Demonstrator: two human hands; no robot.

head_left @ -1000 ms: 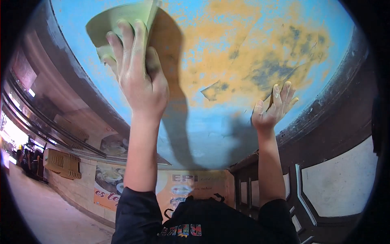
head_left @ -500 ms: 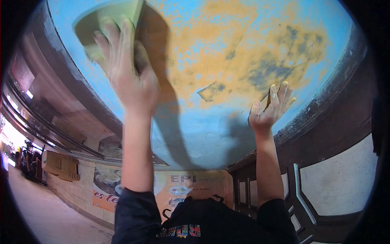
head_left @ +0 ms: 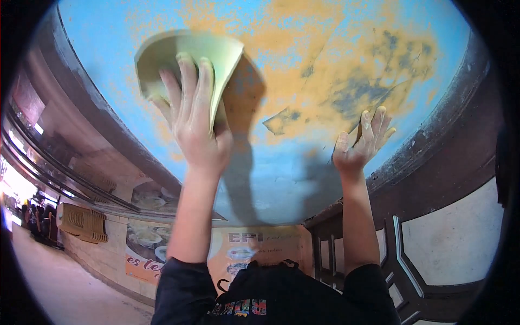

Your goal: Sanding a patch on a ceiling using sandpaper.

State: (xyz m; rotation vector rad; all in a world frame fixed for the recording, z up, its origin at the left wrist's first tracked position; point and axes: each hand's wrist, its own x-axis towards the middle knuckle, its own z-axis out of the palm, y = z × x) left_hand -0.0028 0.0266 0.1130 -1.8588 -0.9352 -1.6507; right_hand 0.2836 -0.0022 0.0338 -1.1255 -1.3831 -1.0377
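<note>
My left hand [head_left: 197,127] holds a pale yellow-green sheet of sandpaper [head_left: 162,51] against a worn painted panel [head_left: 303,184]. Its fingers lie stretched over the sheet, and the thumb is on the right side, partly hidden by the sheet's curled edge. The panel is blue with a large orange patch and dark grey worn spots. Farther right, my right hand [head_left: 355,151] is open and holds nothing. Its dusty fingers rest at the panel's lower right, below the dark spots.
A dark frame [head_left: 433,168] borders the panel on the right, with a panelled door [head_left: 398,260] below it. At the lower left are a beige plastic chair [head_left: 81,222], a tiled wall with a food poster [head_left: 143,246], and the floor [head_left: 65,271].
My left hand has moved right and down across the panel with the sandpaper, bringing more of the sheet into view. My right hand stays in nearly the same place.
</note>
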